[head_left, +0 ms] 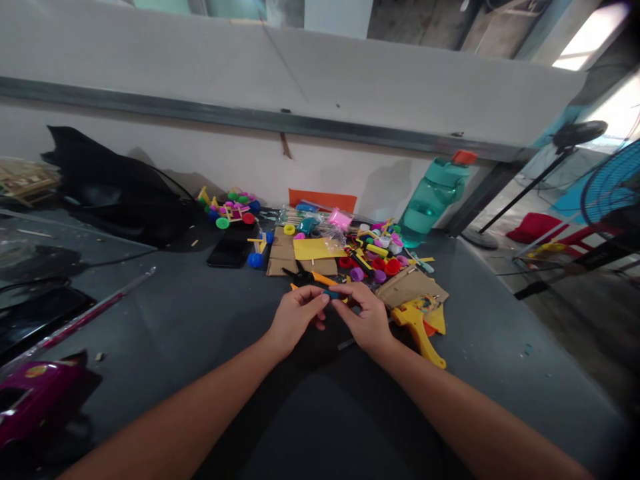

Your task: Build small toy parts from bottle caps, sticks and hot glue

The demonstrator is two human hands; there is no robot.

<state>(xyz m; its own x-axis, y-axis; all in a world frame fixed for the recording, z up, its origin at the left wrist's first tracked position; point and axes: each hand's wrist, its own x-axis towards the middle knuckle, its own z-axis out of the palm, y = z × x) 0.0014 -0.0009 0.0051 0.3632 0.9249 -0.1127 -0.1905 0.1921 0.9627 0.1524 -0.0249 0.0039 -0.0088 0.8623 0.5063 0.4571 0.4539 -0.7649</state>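
Between my two hands is a small dark teal piece (331, 293), too small to name and partly covered by fingers. My left hand (299, 317) pinches its left end with thumb and forefinger. On the other end, my right hand (364, 317) closes in the same way. Just beyond the fingers lie black-jawed pliers with orange handles (303, 275). A yellow glue gun (417, 327) rests beside my right wrist. Behind the hands, a yellow sheet (317, 249) lies on cardboard (281, 257), next to a heap of colourful bottle caps (393, 267).
A teal water bottle (433, 197) stands at the back right. Small stick-and-cap models (233, 208), a phone (227, 252) and a black bag (120, 187) sit at the back left. A purple device (43, 393) occupies the front left. A fan (613, 180) stands beyond the table's right edge.
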